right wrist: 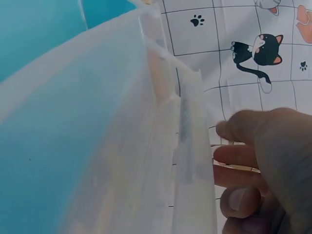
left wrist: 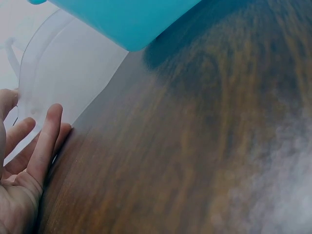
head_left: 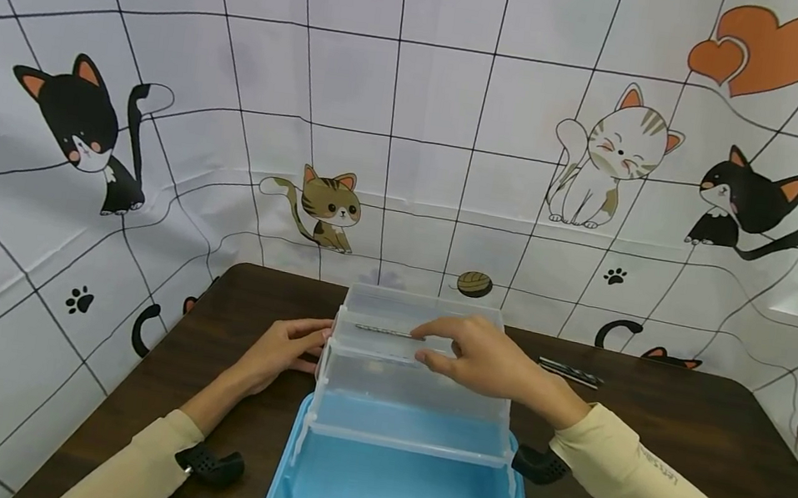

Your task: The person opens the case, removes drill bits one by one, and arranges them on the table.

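Note:
A storage box with a blue base point(head_left: 404, 494) stands on the table, its translucent tiered trays point(head_left: 405, 431) folded out toward the back. A slim, grey patterned, pen-like stick point(head_left: 384, 331) lies in a rear tray; the right wrist view shows it only as a blurred dark strip through the plastic. My right hand point(head_left: 479, 356) hovers over that tray, index fingertip close to the stick's right end, thumb and index apart with nothing between them. At the tray's left side, my left hand point(head_left: 283, 351) rests its extended fingers against the translucent plastic point(left wrist: 73, 63).
Slim dark pen-like sticks point(head_left: 570, 372) lie on the brown wooden table point(head_left: 667, 453), right of the box. A white sheet printed with cats point(head_left: 434, 94) hangs behind the table and along its sides. Each wrist carries a black camera point(head_left: 212, 464).

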The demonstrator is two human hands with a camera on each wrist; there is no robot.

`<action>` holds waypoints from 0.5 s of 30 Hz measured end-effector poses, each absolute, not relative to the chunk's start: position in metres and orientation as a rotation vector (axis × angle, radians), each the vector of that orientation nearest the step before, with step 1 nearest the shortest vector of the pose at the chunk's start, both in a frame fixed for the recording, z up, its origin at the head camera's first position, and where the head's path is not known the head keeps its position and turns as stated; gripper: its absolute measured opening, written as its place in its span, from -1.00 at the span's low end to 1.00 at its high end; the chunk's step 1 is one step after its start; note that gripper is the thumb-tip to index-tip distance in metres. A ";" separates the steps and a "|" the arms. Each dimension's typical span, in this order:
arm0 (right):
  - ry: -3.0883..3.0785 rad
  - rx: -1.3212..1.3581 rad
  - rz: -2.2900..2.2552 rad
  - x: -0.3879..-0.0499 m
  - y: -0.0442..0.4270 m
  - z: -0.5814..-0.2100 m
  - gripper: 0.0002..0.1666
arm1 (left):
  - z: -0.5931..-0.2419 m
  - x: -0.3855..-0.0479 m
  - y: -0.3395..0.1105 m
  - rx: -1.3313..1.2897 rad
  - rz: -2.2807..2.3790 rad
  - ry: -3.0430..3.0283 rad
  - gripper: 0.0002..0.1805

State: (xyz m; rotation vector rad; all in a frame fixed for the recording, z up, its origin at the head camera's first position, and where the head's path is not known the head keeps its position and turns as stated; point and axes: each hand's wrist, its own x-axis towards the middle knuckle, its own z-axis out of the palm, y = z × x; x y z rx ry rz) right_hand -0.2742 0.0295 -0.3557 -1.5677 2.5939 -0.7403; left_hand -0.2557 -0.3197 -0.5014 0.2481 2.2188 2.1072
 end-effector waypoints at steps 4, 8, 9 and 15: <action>2.627 -1.616 -0.742 -0.276 0.027 -0.358 -0.68 | -0.501 -0.255 -0.320 0.244 2.106 2.217 -0.43; 2.635 -1.633 -0.747 -0.278 0.023 -0.359 -0.71 | -0.502 -0.254 -0.320 0.241 2.103 2.217 -0.44; 2.639 -1.632 -0.740 -0.278 0.022 -0.360 -0.71 | -0.501 -0.254 -0.320 0.243 2.102 2.216 -0.44; 2.662 -1.674 -0.705 -0.283 0.015 -0.363 -0.75 | -0.501 -0.255 -0.320 0.257 2.104 2.216 -0.45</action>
